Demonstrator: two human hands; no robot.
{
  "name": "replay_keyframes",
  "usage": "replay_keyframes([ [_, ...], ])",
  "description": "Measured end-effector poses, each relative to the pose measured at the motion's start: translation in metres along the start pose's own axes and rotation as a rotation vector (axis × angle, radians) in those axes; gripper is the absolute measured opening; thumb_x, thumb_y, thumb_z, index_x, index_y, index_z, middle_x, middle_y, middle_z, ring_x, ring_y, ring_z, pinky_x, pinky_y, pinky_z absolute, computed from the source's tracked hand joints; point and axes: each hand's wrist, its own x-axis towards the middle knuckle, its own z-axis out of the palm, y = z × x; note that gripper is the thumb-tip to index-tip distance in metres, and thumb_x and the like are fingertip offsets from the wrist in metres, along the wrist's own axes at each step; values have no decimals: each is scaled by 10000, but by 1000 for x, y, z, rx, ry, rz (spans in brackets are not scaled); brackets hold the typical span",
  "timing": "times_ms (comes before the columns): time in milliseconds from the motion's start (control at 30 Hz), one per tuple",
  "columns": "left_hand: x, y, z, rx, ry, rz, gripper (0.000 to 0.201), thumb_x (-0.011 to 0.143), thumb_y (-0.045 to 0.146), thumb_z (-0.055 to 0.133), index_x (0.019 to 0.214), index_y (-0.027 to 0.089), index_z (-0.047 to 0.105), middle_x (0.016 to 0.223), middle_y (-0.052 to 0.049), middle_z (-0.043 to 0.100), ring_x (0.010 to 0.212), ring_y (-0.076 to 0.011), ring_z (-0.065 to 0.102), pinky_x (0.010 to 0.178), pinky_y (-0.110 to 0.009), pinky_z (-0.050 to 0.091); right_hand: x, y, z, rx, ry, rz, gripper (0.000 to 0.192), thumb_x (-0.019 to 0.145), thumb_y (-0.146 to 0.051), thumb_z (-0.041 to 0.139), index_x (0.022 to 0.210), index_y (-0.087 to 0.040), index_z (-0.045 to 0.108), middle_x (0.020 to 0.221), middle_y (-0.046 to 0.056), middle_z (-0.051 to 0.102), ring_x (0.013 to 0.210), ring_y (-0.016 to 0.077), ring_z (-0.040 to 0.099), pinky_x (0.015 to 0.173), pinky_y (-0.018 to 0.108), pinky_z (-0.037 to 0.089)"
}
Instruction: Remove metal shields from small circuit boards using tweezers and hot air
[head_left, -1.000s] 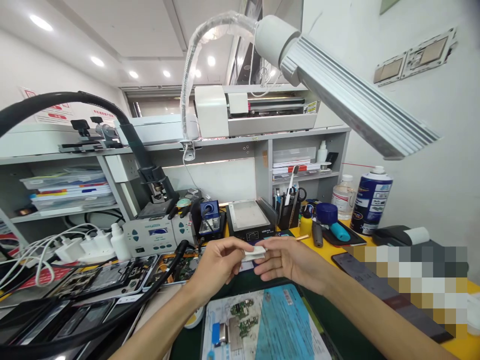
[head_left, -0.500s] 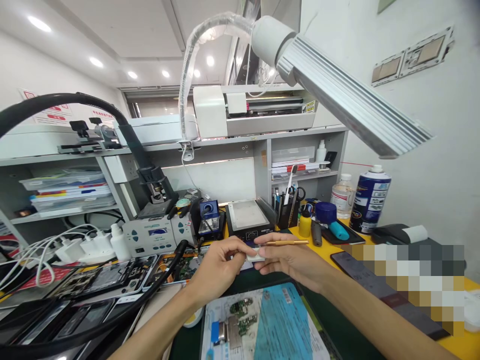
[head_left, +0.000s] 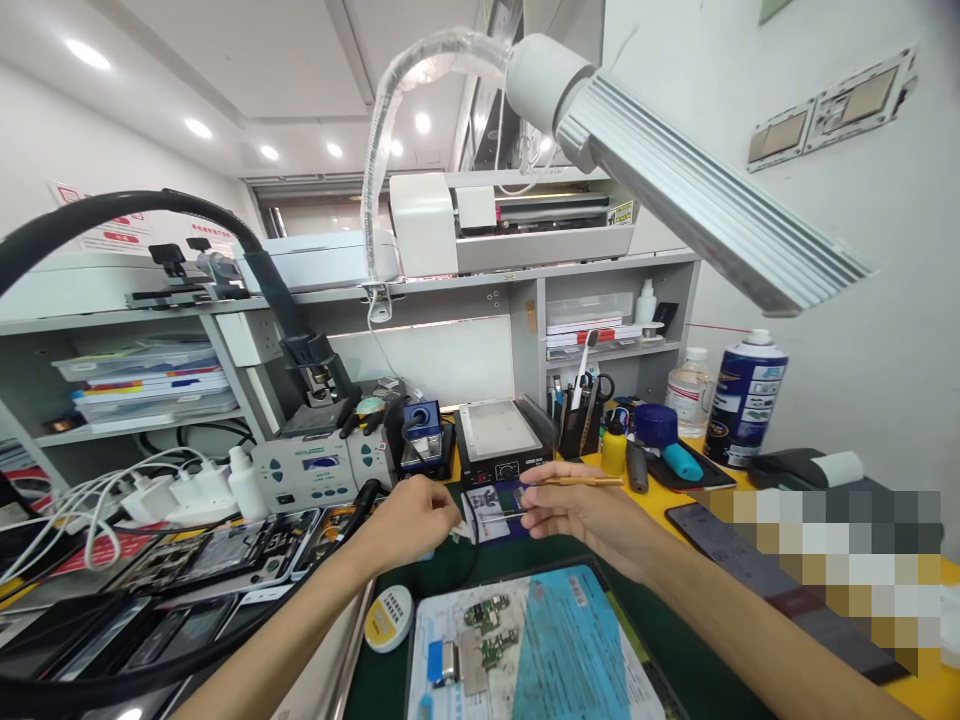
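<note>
My right hand point(head_left: 574, 508) grips a slim gold-coloured tool point(head_left: 592, 482), whose exact kind I cannot make out. Its rear end sticks out to the right above the hand. To the left, my left hand point(head_left: 420, 520) is closed, palm down, with a scrap of white tissue point(head_left: 463, 532) showing at its fingertips. Nearer to me lies a work pad point(head_left: 577, 640) with a blue and white sheet; small green circuit boards point(head_left: 495, 648) and a blue-tabbed metal part point(head_left: 444, 662) rest on it. A round yellow-labelled tin point(head_left: 388, 618) sits below my left hand.
Behind the hands stand a heating plate point(head_left: 499, 430) and a soldering station point(head_left: 322, 468). Opened phones point(head_left: 225, 550) lie left under a thick black hose point(head_left: 300, 590). At right are a yellow bottle point(head_left: 613, 450), a spray can point(head_left: 746, 400) and a dark phone point(head_left: 757, 570). A lamp point(head_left: 697, 190) hangs overhead.
My left hand has moved left, away from the right hand, with the white tissue. The tin and a purple printed card show more fully. My right hand still holds the gold tool.
</note>
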Motion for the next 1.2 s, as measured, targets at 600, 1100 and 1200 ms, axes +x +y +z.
replay_keyframes([
  [600,-13,-10,11,-9,-131,-271,215,895,335,587,951,137,648,473,73,474,377,-99,380,390,-223,257,0,-3,0,69,-19,36,200,808,-102,753,1001,-105,700,795,88,722,703,184,718,692,295,611],
  [1100,-15,-7,13,615,-7,104,275,893,128,468,936,150,738,1036,-144,717,974,-300,688,830,-429,496,0,-2,0,52,-28,18,169,838,-79,703,1005,-101,693,788,78,712,714,188,717,703,298,607],
  [1200,-16,-8,9,669,-80,256,387,823,60,448,1020,193,754,1185,-104,698,1012,-293,698,838,-381,505,-1,-2,1,41,-21,21,149,860,-76,681,1007,-99,690,797,76,708,715,189,717,695,299,606],
])
